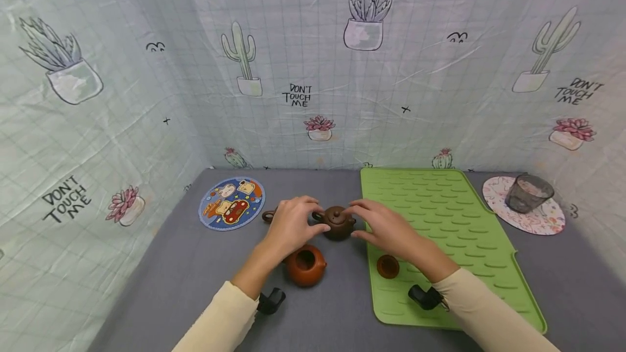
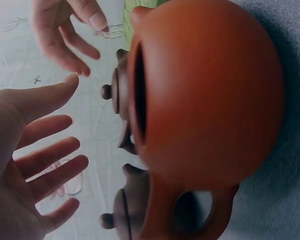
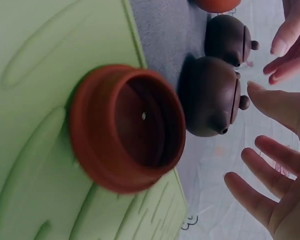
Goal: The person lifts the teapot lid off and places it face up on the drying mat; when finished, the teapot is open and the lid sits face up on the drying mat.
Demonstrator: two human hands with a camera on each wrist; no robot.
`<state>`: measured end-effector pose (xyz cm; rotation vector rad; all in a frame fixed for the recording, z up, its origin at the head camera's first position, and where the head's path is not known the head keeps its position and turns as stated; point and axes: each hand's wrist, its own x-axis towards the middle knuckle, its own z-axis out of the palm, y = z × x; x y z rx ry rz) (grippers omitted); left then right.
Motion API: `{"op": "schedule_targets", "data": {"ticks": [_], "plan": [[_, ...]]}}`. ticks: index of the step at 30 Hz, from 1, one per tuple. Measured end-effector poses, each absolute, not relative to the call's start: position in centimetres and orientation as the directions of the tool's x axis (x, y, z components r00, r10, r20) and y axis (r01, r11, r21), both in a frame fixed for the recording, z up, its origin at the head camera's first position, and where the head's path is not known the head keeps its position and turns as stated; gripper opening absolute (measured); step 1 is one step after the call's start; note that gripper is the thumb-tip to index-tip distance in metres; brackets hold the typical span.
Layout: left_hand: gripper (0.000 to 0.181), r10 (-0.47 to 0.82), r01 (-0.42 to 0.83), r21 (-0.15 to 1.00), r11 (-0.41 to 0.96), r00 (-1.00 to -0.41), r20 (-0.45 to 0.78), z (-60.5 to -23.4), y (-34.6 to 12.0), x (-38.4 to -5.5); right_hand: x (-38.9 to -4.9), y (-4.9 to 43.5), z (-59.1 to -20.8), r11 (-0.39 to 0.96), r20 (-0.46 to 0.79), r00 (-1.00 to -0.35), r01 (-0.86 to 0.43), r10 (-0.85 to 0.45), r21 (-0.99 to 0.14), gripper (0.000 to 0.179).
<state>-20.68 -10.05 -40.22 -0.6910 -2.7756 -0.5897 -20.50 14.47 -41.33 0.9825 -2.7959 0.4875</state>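
A dark brown lidded teapot [image 1: 337, 227] stands between my two hands. My left hand [image 1: 290, 227] hovers at its handle side, fingers loosely bent and holding nothing. At the spout side my right hand [image 1: 386, 227] is spread, thumb apart from the fingers; the right wrist view shows a gap between it and the pot. Nearer me stands a lidless reddish-orange teapot [image 1: 308, 277], its round mouth uncovered. A second dark brown teapot [image 2: 125, 205] is mostly hidden by my left hand in the head view. The reddish-orange lid [image 3: 125, 127] lies hollow side up on the green mat.
The green ridged mat [image 1: 420, 194] covers the right part of the grey table [image 1: 205, 287]. A round blue cartoon coaster [image 1: 210, 216] lies at the back left. On a pale patterned coaster [image 1: 496, 186] at the back right stands a dark see-through cup [image 1: 528, 194]. Patterned cloth walls surround the table.
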Motion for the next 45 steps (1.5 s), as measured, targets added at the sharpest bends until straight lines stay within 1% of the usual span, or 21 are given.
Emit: {"op": "schedule_targets", "data": {"ticks": [6,11,20,28,35,45], "plan": [[0.043,0.371,0.434,0.282,0.856,-0.894,0.251,-41.4,-9.1,-21.1,-20.9,14.0,-42.2,0.729,0.199,-0.779,-0.626,-0.594,-0.277,0.052],[0.047,0.355,0.410,0.282,0.867,-0.907,0.228,-42.2,-8.6,-21.4,-21.1,13.6,-42.9,0.718,0.202,-0.774,-0.632,-0.600,-0.292,0.050],[0.048,0.360,0.405,0.259,0.877,-0.911,0.202,-43.3,-8.2,-21.8,-21.3,12.8,-43.7,0.706,0.200,-0.749,-0.662,-0.632,-0.252,0.052],[0.044,0.385,0.425,0.196,0.884,-0.898,0.212,-43.5,-7.8,-21.8,-21.3,12.6,-43.8,0.726,0.232,-0.753,-0.657,-0.616,-0.204,0.048],[0.039,0.379,0.427,0.156,0.891,-0.887,0.265,-43.5,-7.5,-21.1,-21.6,12.4,-43.8,0.732,0.289,-0.744,-0.659,-0.602,-0.173,0.042],[0.037,0.376,0.421,0.112,0.900,-0.881,0.289,-43.5,-7.2,-20.6,-21.7,12.3,-43.7,0.718,0.329,-0.730,-0.671,-0.599,-0.182,0.041]]}}
